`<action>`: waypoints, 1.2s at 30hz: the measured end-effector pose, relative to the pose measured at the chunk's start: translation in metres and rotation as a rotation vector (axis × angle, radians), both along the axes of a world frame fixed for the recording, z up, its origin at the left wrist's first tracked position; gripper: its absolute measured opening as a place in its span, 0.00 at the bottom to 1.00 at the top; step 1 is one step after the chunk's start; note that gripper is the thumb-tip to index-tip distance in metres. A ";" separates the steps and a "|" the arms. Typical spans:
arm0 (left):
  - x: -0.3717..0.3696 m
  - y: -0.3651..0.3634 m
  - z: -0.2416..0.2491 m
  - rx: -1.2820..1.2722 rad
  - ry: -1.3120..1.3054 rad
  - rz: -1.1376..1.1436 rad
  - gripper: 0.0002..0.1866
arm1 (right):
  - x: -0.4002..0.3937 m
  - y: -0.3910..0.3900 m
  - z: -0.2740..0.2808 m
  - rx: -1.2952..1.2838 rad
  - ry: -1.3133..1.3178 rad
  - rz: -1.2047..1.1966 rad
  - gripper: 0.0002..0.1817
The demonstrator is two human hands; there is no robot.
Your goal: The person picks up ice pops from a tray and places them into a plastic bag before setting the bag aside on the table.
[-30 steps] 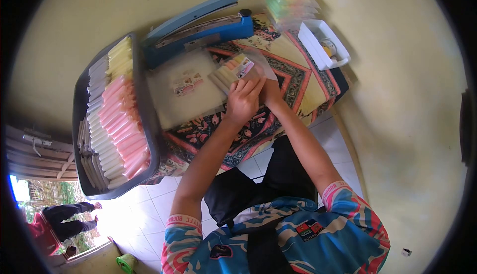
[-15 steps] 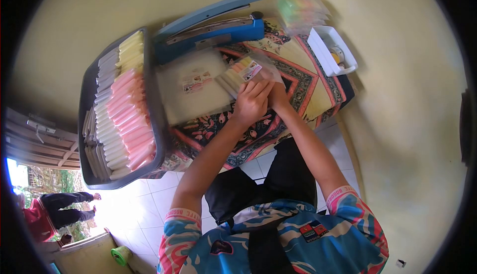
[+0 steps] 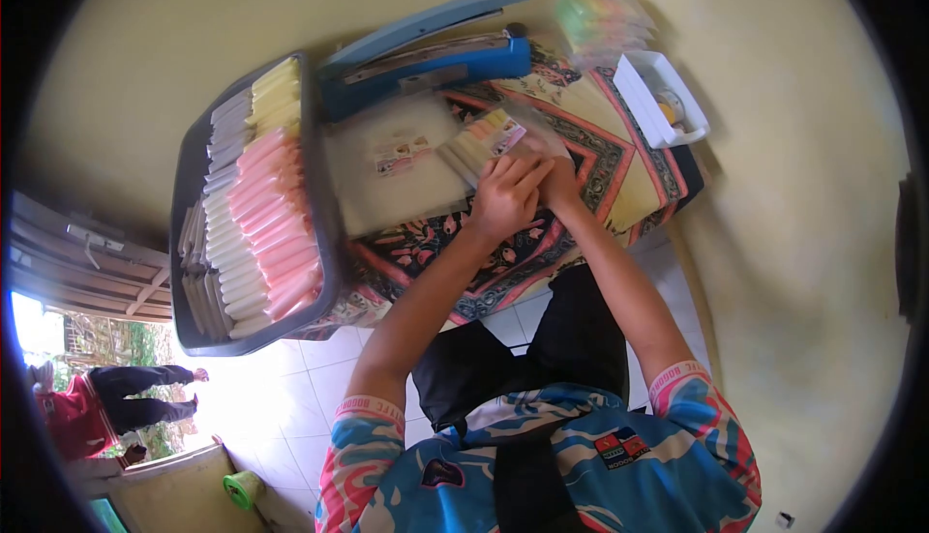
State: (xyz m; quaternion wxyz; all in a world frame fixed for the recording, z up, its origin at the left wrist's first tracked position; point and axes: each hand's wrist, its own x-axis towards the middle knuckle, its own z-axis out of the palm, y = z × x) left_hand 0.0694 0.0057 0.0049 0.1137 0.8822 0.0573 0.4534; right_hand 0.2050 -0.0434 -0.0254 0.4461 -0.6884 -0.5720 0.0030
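A clear plastic bag (image 3: 468,153) with a printed label and several pale yellow, pink and whitish sticks inside lies on the patterned cloth. My left hand (image 3: 504,192) is closed at its near end, fingers bent over the plastic. Right beside it, touching, my right hand (image 3: 558,183) grips the bag's right end; its fingertips are partly hidden. Just left of the bag lies a stack of flat, clear bags (image 3: 392,180) with printed labels.
A dark tub (image 3: 334,252) holds rows of wrapped pink, white, yellow and grey sticks. Behind stands a blue impulse sealer (image 3: 426,74), its arm raised. Filled colourful packs (image 3: 605,25) and a white box (image 3: 644,107) sit back right. A person (image 3: 121,402) is outside, far left.
The whole view has shifted slightly to the right with the head. Both hands stay on the same bag, with little visible change in their grip.
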 end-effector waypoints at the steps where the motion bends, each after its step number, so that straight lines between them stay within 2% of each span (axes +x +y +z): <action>1: -0.001 0.000 0.002 0.009 0.002 -0.007 0.26 | 0.002 0.001 -0.002 -0.128 0.012 -0.025 0.24; 3: -0.002 0.000 0.000 0.018 -0.002 -0.022 0.26 | 0.007 0.001 -0.006 -0.386 0.034 -0.074 0.25; 6: -0.002 0.002 -0.001 0.006 -0.023 -0.031 0.25 | 0.010 0.000 -0.017 -0.285 0.042 -0.058 0.28; 9: -0.001 0.005 -0.002 -0.036 -0.026 -0.050 0.25 | 0.007 0.006 -0.016 -0.262 -0.025 -0.114 0.26; 12: -0.003 0.002 -0.004 0.007 -0.032 -0.076 0.24 | 0.001 -0.001 -0.008 -0.090 0.036 0.000 0.22; 15: -0.003 0.002 -0.003 0.045 -0.047 -0.090 0.23 | 0.011 0.001 -0.013 -0.393 0.000 0.041 0.19; 17: -0.001 0.002 -0.004 0.047 -0.053 -0.092 0.22 | 0.015 0.005 -0.023 -0.306 0.034 0.114 0.19; 21: -0.001 0.000 -0.003 0.043 -0.049 -0.094 0.21 | 0.005 -0.004 -0.002 -0.151 0.163 0.183 0.18; 30: 0.002 0.000 -0.006 0.041 -0.057 -0.109 0.19 | 0.008 -0.004 -0.009 -0.292 0.202 0.140 0.19; 36: 0.001 0.000 -0.006 0.070 -0.060 -0.107 0.18 | 0.010 0.001 -0.008 -0.150 0.088 0.231 0.14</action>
